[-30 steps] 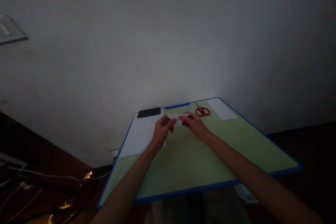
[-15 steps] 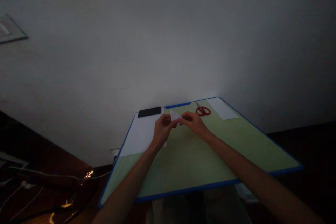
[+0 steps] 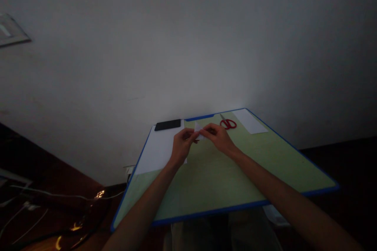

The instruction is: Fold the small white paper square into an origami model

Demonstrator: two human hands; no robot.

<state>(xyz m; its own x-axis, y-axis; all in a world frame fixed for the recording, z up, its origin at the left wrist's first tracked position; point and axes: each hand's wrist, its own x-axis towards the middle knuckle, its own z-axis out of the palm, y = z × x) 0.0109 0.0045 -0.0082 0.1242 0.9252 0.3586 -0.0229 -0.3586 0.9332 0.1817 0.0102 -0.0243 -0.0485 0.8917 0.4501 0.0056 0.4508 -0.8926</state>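
Note:
Both my hands meet over the far part of a green board with a blue edge (image 3: 224, 188). Between them is a small folded white paper (image 3: 199, 132). My left hand (image 3: 182, 146) pinches its left side with curled fingers. My right hand (image 3: 218, 136) pinches its right side, fingers closed over the paper. Most of the folded piece is hidden by my fingers.
A white sheet (image 3: 157, 151) lies on the board's left side, a black phone (image 3: 167, 124) at its far end. Red-handled scissors (image 3: 227, 124) and a white paper strip (image 3: 249, 121) lie at the far right. Cables (image 3: 44, 198) lie on the dark floor at left. A pale wall stands behind.
The folded paper showed as a wider piece a second ago, then as a raised triangle; now my fingers have closed further over it and less of it shows.

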